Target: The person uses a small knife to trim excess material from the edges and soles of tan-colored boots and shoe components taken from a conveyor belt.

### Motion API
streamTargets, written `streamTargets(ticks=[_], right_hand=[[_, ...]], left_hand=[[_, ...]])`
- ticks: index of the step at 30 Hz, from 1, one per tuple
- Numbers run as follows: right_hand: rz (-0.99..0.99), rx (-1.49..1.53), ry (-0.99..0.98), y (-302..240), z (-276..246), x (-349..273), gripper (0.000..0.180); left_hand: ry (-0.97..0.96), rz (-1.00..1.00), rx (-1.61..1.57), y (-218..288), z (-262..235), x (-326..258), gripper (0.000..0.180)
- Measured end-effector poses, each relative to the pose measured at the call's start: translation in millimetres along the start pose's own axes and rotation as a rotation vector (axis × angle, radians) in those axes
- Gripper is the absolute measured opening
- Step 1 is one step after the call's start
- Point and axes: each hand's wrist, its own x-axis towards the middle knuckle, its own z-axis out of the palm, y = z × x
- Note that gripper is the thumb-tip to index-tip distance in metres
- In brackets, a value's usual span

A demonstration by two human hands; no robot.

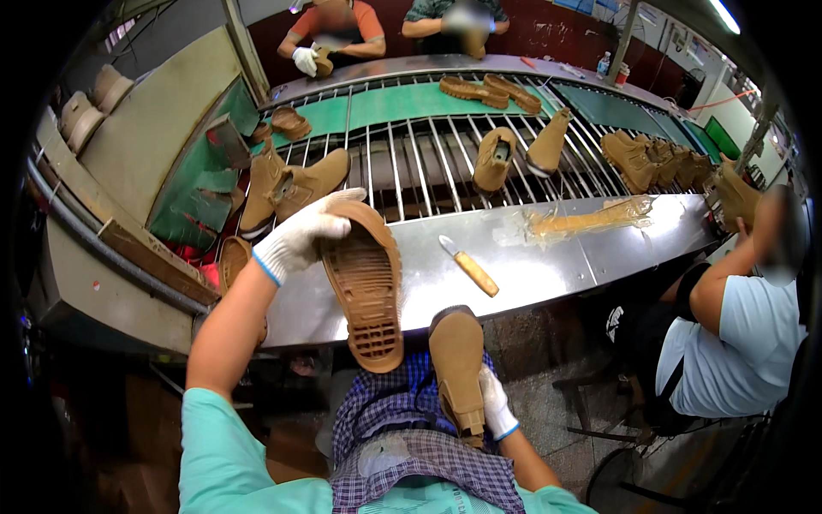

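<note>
My left hand, in a white knit glove with a blue cuff, grips a brown shoe sole by its toe end. The sole's ribbed, gridded inner side shows, and it hangs over the bench's near edge. Low in front of my apron, my gloved right hand is closed on a tan boot upper, with its toe pointing away from me; some fingers are hidden behind it. On the metal bench between them and the conveyor lies a knife with a wooden handle.
Beyond the bench runs a roller conveyor with a green belt. Boots stand at its left, two more boots mid-rollers, and several boots at right. Loose soles lie on the belt. Co-workers sit opposite and at right.
</note>
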Motion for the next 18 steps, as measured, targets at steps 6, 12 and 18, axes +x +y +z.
streamTargets(ticks=[6, 12, 18], right_hand=[[0.348, 0.526, -0.310, -5, 0, 40, 0.082], [0.464, 0.649, -0.300, -97, 46, -4, 0.109], [0.540, 0.680, -0.255, -98, 36, -46, 0.096]], left_hand=[[-0.143, -0.026, 0.319, -61, 59, -105, 0.127], [-0.029, 0.133, -0.045, -127, 53, -133, 0.065], [-0.102, 0.258, 0.033, -78, 62, -93, 0.064]])
